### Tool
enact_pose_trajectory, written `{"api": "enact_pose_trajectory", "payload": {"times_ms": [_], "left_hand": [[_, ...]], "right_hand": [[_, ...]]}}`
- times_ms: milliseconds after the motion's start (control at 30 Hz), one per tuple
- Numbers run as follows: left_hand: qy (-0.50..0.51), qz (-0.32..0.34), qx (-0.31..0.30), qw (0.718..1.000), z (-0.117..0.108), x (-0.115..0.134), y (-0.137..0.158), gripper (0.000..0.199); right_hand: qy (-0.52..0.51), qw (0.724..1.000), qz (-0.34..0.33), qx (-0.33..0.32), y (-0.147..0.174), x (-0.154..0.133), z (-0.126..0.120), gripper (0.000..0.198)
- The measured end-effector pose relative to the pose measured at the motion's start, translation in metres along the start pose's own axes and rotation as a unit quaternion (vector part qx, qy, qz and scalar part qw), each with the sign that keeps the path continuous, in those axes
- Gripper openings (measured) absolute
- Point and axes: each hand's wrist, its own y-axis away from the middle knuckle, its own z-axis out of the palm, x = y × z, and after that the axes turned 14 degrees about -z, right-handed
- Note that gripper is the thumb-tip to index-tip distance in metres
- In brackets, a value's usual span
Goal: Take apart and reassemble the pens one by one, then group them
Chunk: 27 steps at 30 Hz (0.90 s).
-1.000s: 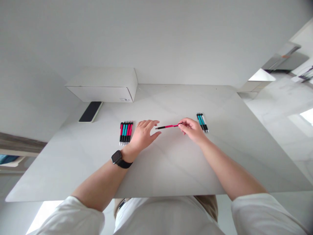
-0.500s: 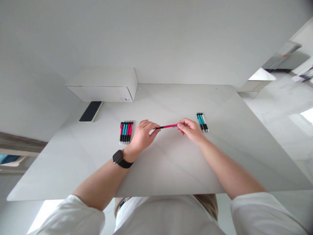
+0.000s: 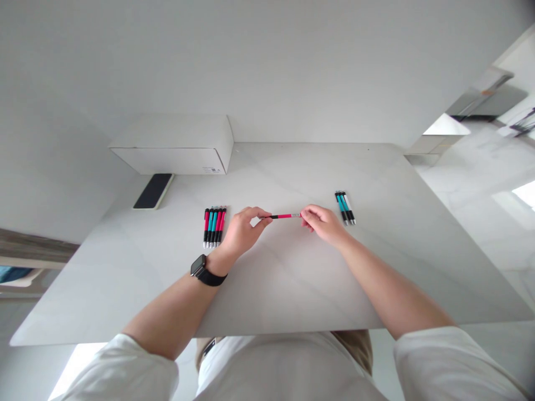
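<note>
Pinching red pen (image 3: 284, 216) | left grip (image 3: 243, 229): clamped, black end | right grip (image 3: 325, 224): clamped, opposite end

Soft, even light prevails, glare whitens the floor (image 3: 472, 167) at right, and the edges look stretched.

Left hand (image 3: 243, 230): pinches black end of red pen (image 3: 285, 216)
Right hand (image 3: 326, 224): holds its other end
Pen row (image 3: 214, 223): beside left hand
Three pens (image 3: 344, 206): near right hand
</note>
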Motion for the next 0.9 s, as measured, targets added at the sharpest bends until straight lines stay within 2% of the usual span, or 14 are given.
{"api": "enact_pose_trajectory", "payload": {"times_ms": [133, 200, 300, 433, 533, 667, 800, 900], "left_hand": [[-0.006, 0.006, 0.007, 1.000, 0.0007, -0.0004, -0.0002, 0.014], [-0.004, 0.010, 0.007, 1.000, 0.0007, -0.0006, -0.0004, 0.014], [-0.007, 0.017, 0.006, 1.000, 0.0004, -0.0008, -0.0007, 0.014], [-0.013, 0.019, 0.010, 1.000, 0.0005, -0.0016, -0.0013, 0.013], [-0.011, 0.019, 0.009, 1.000, 0.0009, -0.0020, -0.0015, 0.013], [-0.017, 0.018, 0.006, 1.000, 0.0009, -0.0017, -0.0014, 0.012], [-0.020, 0.012, 0.004, 1.000, 0.0003, -0.0013, -0.0011, 0.011], [-0.015, 0.011, 0.003, 1.000, 0.0004, -0.0012, -0.0006, 0.012]], "right_hand": [[0.044, 0.997, -0.049, 0.029, -0.0004, 0.0006, -0.0008, 0.033], [0.031, 0.998, -0.041, 0.032, -0.0006, 0.0009, -0.0011, 0.038], [0.004, 1.000, 0.000, 0.000, -0.0011, 0.0022, -0.0017, 0.035], [0.037, 0.999, -0.031, 0.002, -0.0016, 0.0031, -0.0023, 0.030], [0.030, 0.999, -0.027, 0.012, -0.0015, 0.0031, -0.0028, 0.040], [0.018, 0.999, 0.014, -0.038, -0.0012, 0.0038, -0.0029, 0.039], [0.059, 0.998, -0.020, -0.022, -0.0013, 0.0035, -0.0029, 0.032], [0.048, 0.998, -0.023, -0.015, -0.0018, 0.0021, -0.0027, 0.034]]}}
